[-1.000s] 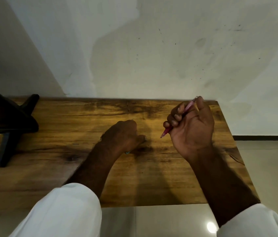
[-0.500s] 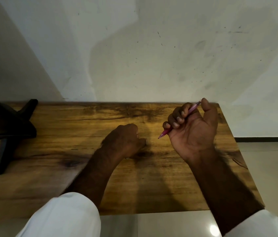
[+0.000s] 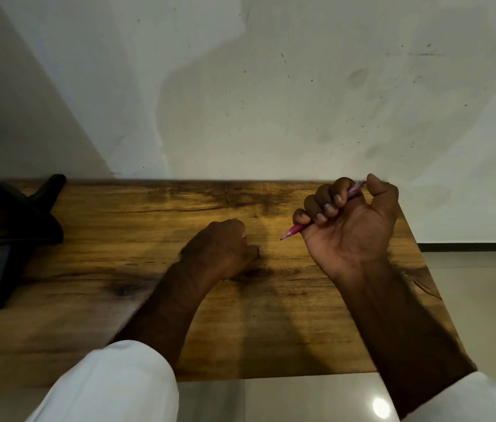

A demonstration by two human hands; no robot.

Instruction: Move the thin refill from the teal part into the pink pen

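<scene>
My right hand (image 3: pixel 350 226) is raised over the right side of the wooden table (image 3: pixel 118 269), palm toward me, fingers curled around the pink pen (image 3: pixel 294 230). The pen's tip points down-left and its rear end sticks out by my thumb. My left hand (image 3: pixel 222 248) rests on the table as a closed fist just left of the pen tip. Whatever it holds is hidden. Neither the teal part nor the thin refill is visible.
A black stand (image 3: pixel 18 226) with angled legs sits on the table's left end. A pale marked wall (image 3: pixel 271 86) rises right behind the table. The table's right edge drops to a tiled floor (image 3: pixel 478 300).
My right hand has turned slightly, palm more toward me, with the pen lifted a little. The left fist has stayed in place on the table.
</scene>
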